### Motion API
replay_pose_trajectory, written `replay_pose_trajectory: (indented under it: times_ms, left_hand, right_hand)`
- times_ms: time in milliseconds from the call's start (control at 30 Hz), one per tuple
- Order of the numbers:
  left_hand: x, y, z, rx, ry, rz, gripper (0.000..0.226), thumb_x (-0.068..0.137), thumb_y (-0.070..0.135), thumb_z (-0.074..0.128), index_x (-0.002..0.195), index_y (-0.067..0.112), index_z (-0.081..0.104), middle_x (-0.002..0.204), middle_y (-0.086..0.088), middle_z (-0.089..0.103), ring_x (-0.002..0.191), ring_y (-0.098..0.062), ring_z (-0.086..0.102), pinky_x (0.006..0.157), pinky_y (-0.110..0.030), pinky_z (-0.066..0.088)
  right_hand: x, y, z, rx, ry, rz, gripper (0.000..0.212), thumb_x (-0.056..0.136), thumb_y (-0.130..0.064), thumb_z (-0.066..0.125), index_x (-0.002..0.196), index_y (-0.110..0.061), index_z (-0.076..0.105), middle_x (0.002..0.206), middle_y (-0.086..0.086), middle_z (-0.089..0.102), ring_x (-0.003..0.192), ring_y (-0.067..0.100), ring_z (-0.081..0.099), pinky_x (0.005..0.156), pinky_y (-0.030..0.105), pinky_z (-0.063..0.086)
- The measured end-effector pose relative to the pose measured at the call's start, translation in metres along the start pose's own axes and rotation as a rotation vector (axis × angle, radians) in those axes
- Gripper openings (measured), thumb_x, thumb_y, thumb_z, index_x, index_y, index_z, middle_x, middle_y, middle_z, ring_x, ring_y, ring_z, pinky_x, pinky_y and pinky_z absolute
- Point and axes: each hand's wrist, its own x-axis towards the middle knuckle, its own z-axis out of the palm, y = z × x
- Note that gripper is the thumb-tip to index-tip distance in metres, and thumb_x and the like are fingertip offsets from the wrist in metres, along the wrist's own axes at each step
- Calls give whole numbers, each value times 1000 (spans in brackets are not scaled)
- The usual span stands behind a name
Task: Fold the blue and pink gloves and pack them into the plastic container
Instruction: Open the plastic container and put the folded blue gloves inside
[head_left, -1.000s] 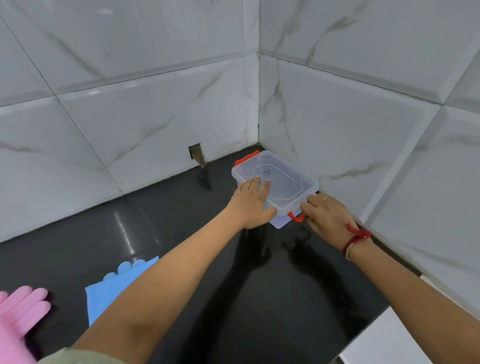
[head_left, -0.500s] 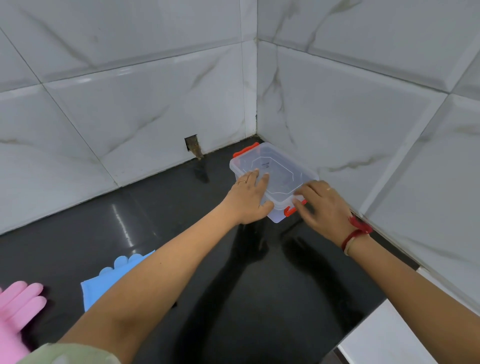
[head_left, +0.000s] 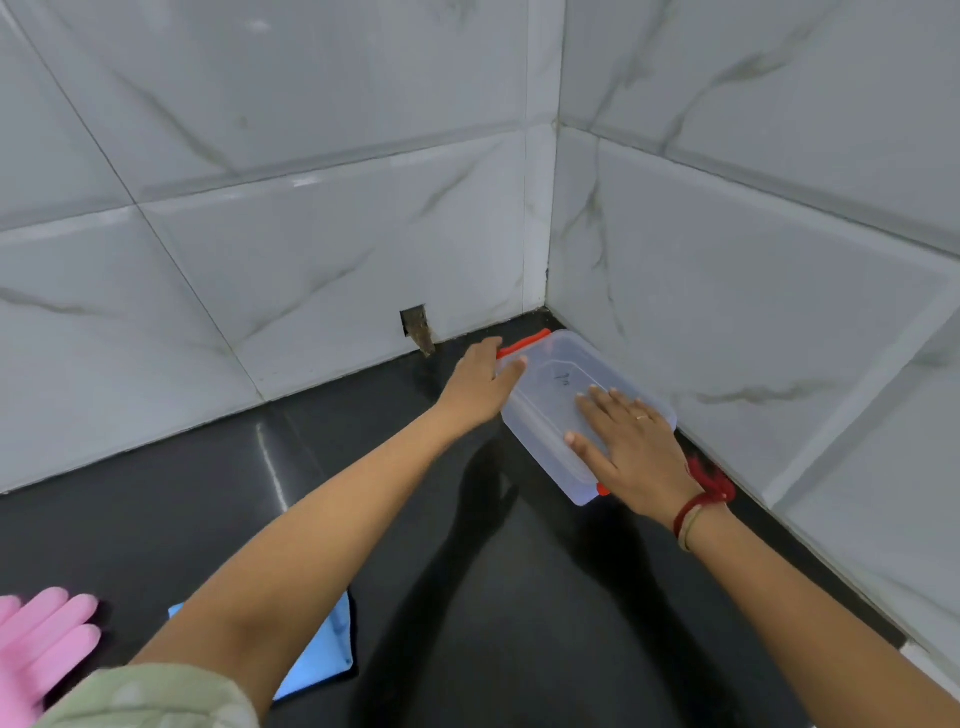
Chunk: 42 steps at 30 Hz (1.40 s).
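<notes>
Plastic container (head_left: 550, 382) lid on | your right fingers (head_left: 597, 402) flat atop, left fingers (head_left: 511, 364) at red clasp (head_left: 522, 343) | risk: clasp snaps, container skids along bench (head_left: 467, 571)

Glossy black counter (head_left: 218, 509) set into a tiled corner.
White marble-veined wall tiles (head_left: 311, 208) rise on both sides, meeting at a vertical seam; a small rectangular hole (head_left: 414, 322) breaks the left wall just above the dark surface.

- likely home kitchen or bathroom corner
- glossy white marble-look wall tiles (head_left: 322, 270)
- polished black stone counter (head_left: 467, 597)
- rough cutout in tile (head_left: 415, 325)
</notes>
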Motion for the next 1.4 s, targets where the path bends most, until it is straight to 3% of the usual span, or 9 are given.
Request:
replay_pose_trajectory:
  times_ms: [133, 533, 800, 867, 967, 1033, 1167, 1300, 1400]
  left_hand:
    - [38, 2, -3, 14, -116, -79, 24, 97, 33, 45, 105, 15, 58, 91, 0, 59, 88, -19, 58, 72, -28, 45]
    - [71, -16, -6, 64, -133, -104, 30, 100, 25, 43, 77, 13, 59, 68, -1, 51, 63, -12, 46, 62, -23, 38]
    - [67, -29, 7, -704, -220, -606, 18, 97, 22, 54, 97, 9, 66, 75, -4, 60, 67, -11, 56, 60, -18, 44]
    - [65, -35, 16, -846, -238, -683, 14, 95, 20, 56, 89, 11, 66, 76, -3, 59, 68, -10, 54, 61, -17, 42]
    - [65, -42, 28, -914, -260, -711, 12, 93, 17, 58, 83, 15, 65, 79, -3, 63, 75, -14, 58, 70, -20, 45]
    - [67, -43, 32, -951, -257, -705, 11, 92, 17, 60, 83, 14, 66, 80, -4, 65, 78, -17, 62, 74, -24, 48]
    - [72, -44, 31, -954, -285, -723, 10, 89, 17, 65, 81, 12, 68, 73, -5, 69, 65, -16, 66, 61, -22, 53]
    - [75, -50, 34, -947, -281, -763, 11, 88, 20, 68, 86, 10, 68, 78, -6, 68, 67, -14, 63, 64, -21, 51]
    - [75, -54, 38, -969, -266, -763, 12, 89, 21, 66, 89, 9, 66, 79, -6, 65, 69, -14, 60, 68, -21, 48]
  right_hand:
    - [0, 0, 2, -8, 15, 5, 66, 92, -59, 20, 146, -22, 28, 154, 2, 29, 142, 19, 25, 114, 32, 9]
    - [3, -2, 2, -20, 2, 31, 61, 93, -55, 26, 147, -25, 24, 155, -4, 25, 143, 14, 22, 114, 30, 12]
    - [1, -3, 3, -23, -18, 30, 61, 94, -54, 24, 148, -28, 19, 156, -6, 21, 144, 12, 18, 115, 29, 10]
    - [0, -4, 0, -23, -19, 41, 60, 93, -54, 27, 146, -26, 24, 155, -4, 25, 142, 15, 23, 115, 32, 17]
    - [13, -7, -11, -80, 32, 32, 46, 92, -50, 33, 127, -23, 48, 132, 1, 53, 114, 20, 53, 96, 35, 42]
    - [37, -11, -24, -116, 45, -35, 30, 95, -37, 36, 113, -20, 53, 114, 1, 60, 95, 17, 57, 85, 29, 49]
    - [98, -22, -38, -87, -109, -231, 39, 89, -2, 45, 126, -13, 51, 130, 5, 52, 112, 21, 53, 98, 31, 44]
    - [139, -28, -45, -166, -374, -269, 52, 83, 6, 50, 131, -15, 46, 134, 7, 47, 115, 24, 52, 95, 35, 46]
    - [155, -32, -47, -266, -408, -305, 56, 83, 4, 52, 133, -19, 42, 130, 7, 51, 112, 26, 51, 85, 33, 47]
